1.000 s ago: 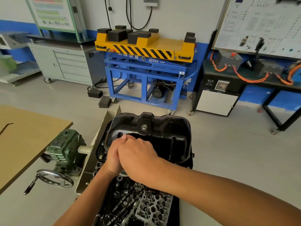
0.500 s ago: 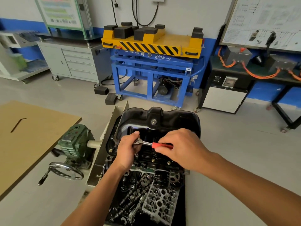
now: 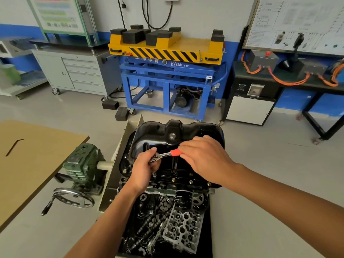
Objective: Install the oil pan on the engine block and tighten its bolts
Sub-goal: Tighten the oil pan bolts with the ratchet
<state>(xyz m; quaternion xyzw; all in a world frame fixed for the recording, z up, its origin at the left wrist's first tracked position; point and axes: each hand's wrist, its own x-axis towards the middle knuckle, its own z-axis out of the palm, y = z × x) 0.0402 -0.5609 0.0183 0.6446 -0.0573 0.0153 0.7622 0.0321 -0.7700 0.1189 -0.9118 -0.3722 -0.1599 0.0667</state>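
Observation:
The black oil pan [image 3: 195, 131] sits on top of the engine block [image 3: 167, 183], which hangs on a stand. Several bolts [image 3: 190, 181] show along the pan's near flange. My left hand [image 3: 144, 170] grips the head of a ratchet wrench [image 3: 161, 156] and steadies the extension and socket under it, over the flange's near left part. My right hand [image 3: 204, 159] holds the wrench's red handle, which points right across the pan. The socket's tip is mostly hidden by my left fingers.
A tray of loose engine parts with a cylinder head [image 3: 183, 229] lies below the block. The stand's green gearbox [image 3: 83, 164] and handwheel [image 3: 73, 199] are to the left, beside a brown table [image 3: 33, 155]. A blue and yellow lift cart [image 3: 167, 53] stands behind.
My hands were clasped together over the wrench one second ago. My right hand has since swung the red handle out to the right, while my left hand stays on the wrench head.

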